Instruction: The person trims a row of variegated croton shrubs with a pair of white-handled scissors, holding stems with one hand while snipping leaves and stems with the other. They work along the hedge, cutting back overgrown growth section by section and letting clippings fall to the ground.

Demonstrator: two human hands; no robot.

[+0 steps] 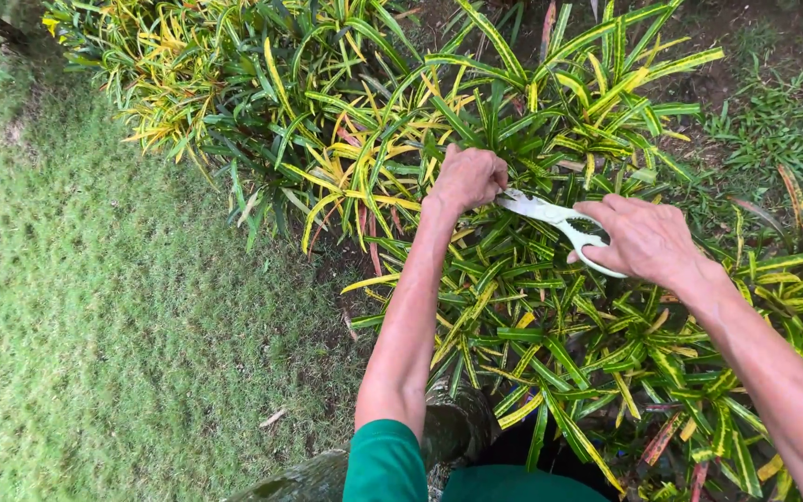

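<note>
White-handled metal garden shears (555,218) are lying in my right hand (645,240), fingers wrapped around the handles, blades pointing left toward my left hand (465,178), whose fingers are pinching a stem of the yellow-green striped leafy shrub (513,307) right at the tips.

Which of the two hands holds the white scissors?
The right hand holds the white scissors; the left hand grips croton leaves instead.

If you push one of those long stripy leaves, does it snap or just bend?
Probably bends. The leaves are long, narrow and arch over at the tips, so they look springy rather than brittle. The left hand bunches some without visible breaks, while the right hand needs scissors, suggesting tough stems.
</note>
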